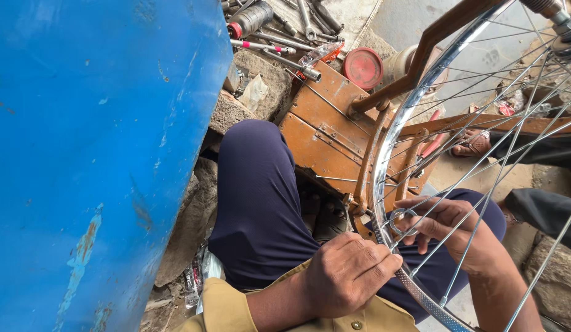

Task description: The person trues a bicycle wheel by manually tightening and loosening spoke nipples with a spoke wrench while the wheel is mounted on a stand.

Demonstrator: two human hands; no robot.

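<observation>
Wheel rim point(384, 141) stands upright in a brown truing stand point(325, 132), just past the person's knees. Left hand point(350, 276) is closed around the rim's lower edge, steadying it. Right hand point(442, 224) pinches a round spoke key point(401, 221) among the spokes point(482, 166). Best, I judge, to seat the key squarely on the nipple and turn in small steps.

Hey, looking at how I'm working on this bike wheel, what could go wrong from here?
The right hand reaches between the spokes, so if the rim turned, fingers might get pinched. The small ring tool is held only at the fingertips and may slip. The left hand grips close against the rim edge.
</observation>
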